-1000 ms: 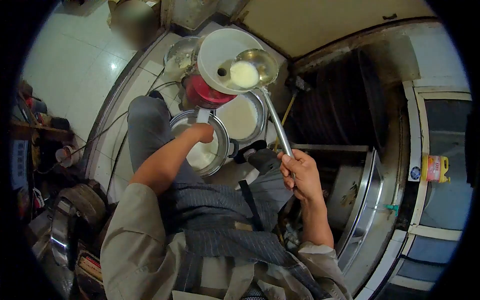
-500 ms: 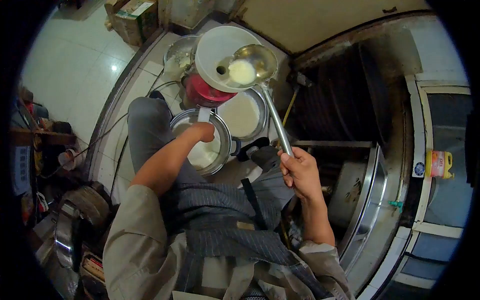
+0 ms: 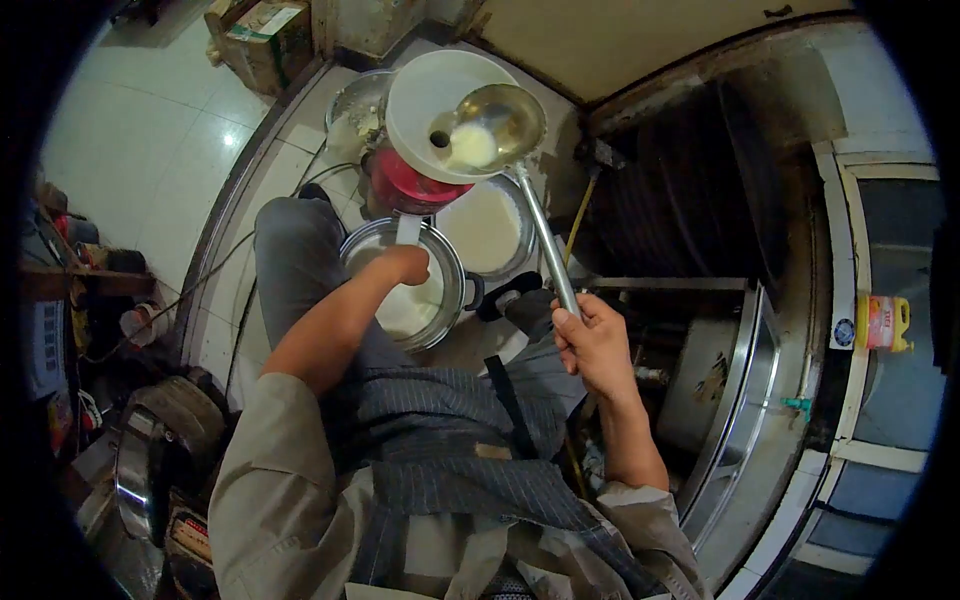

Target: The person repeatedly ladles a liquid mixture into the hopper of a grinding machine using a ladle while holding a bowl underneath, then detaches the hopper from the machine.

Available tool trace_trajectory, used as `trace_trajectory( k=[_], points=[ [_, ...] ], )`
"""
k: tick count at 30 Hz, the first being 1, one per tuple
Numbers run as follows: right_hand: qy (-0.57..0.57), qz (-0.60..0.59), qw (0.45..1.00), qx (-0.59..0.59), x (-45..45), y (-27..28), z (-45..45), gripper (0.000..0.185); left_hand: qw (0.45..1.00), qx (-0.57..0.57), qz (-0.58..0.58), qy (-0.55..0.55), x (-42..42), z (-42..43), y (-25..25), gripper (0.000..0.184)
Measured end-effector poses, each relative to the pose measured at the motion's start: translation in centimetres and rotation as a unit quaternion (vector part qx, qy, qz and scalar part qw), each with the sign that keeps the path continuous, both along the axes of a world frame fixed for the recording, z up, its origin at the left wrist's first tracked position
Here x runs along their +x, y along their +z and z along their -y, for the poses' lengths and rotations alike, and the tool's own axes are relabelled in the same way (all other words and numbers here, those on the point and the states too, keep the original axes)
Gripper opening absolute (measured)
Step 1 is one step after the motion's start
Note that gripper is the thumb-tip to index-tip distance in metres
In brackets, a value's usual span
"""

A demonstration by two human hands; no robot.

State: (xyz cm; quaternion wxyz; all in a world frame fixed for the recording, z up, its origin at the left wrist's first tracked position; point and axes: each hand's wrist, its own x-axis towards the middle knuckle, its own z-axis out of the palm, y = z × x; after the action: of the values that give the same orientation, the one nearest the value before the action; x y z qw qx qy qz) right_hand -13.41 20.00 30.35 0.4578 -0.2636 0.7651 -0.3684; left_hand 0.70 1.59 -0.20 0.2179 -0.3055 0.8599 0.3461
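My right hand [image 3: 592, 335] is wrapped round the handle of a metal ladle [image 3: 515, 120]. The ladle's bowl is tilted over a white funnel-like bowl [image 3: 412, 95] with a dark round hole, and some pale liquid [image 3: 474, 146] shows in it. Under the white bowl is a red machine [image 3: 405, 188]. My left hand [image 3: 405, 265] is closed at a white piece [image 3: 408, 230] below the machine; its fingers are partly hidden, so its hold is unclear. Beneath that hand stands a metal pot [image 3: 440, 325] with whitish contents. A metal basin of pale liquid [image 3: 480, 230] is beside the pot.
Behind the machine is another metal bowl [image 3: 350, 105] with residue. A cardboard box [image 3: 270, 45] stands at the back left. A cable [image 3: 215, 268] crosses the floor tiles. A metal-framed unit [image 3: 735, 390] and a yellow bottle [image 3: 884, 323] are on the right.
The ladle has tipped further and shifted slightly left with my right hand, and less liquid shows in it. My left hand stays at the same place.
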Motion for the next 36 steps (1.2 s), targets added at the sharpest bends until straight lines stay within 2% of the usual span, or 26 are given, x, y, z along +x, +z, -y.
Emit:
trace_trajectory(
  k=[8,10,13,17,19,22,23,25,26,28,30,32,34,36],
  points=[
    [0.011,-0.053,0.998,0.017,0.1,-1.1,-0.7,0.022,1.0,0.005,0.017,-0.001,0.0,-0.2,-0.3,0.034],
    [0.015,-0.074,0.997,0.006,0.0,-1.7,-1.1,0.023,1.0,0.0,-0.014,0.001,0.2,-0.3,-0.6,0.038],
    [0.023,-0.091,0.996,-0.008,0.0,-2.5,-2.0,0.019,1.0,0.002,-0.009,0.001,0.3,-0.4,-0.1,0.038],
    [0.031,-0.108,0.992,-0.055,-0.5,-5.1,-3.5,0.021,1.0,0.007,-0.012,-0.018,0.3,-0.4,-0.9,0.038],
    [0.067,-0.205,0.972,-0.088,-0.6,-5.8,-4.0,0.022,0.999,0.028,0.02,-0.01,0.2,-0.5,0.8,0.036],
    [0.06,-0.26,0.957,-0.118,-1.0,-7.3,-4.7,0.021,0.999,0.021,0.031,-0.027,0.0,-0.6,-0.2,0.036],
    [0.055,-0.256,0.958,-0.116,-0.9,-7.4,-4.8,0.021,0.999,0.021,0.036,-0.032,0.0,-0.5,-0.6,0.036],
    [-0.062,-0.084,0.993,-0.047,-0.8,-7.6,-4.6,0.021,0.998,0.026,0.026,-0.042,0.0,-0.4,-0.7,0.037],
    [-0.068,-0.079,0.994,-0.044,-1.0,-8.1,-4.5,0.021,0.998,0.028,0.032,-0.048,-0.1,-0.4,-1.0,0.037],
    [-0.135,0.014,0.987,-0.083,-1.9,-10.2,-4.3,0.021,0.999,0.017,0.023,-0.032,-0.2,-0.5,-2.0,0.038],
    [-0.171,0.047,0.98,-0.087,-3.1,-13.5,-3.6,0.021,0.999,0.011,0.012,-0.034,-0.3,-0.5,-2.5,0.038],
    [-0.2,0.086,0.974,-0.063,-4.7,-17.0,-2.3,0.01,0.999,0.003,-0.001,-0.037,-0.5,-0.3,-3.0,0.039],
    [-0.229,0.052,0.972,-0.009,-6.5,-20.8,-1.1,0.01,0.997,-0.019,-0.012,-0.08,-0.8,0.0,-3.7,0.038],
    [-0.149,-0.15,0.974,0.08,-10.8,-32.2,-1.9,0.013,0.995,-0.022,0.004,-0.101,-1.1,0.0,-2.1,0.037]
  ],
)
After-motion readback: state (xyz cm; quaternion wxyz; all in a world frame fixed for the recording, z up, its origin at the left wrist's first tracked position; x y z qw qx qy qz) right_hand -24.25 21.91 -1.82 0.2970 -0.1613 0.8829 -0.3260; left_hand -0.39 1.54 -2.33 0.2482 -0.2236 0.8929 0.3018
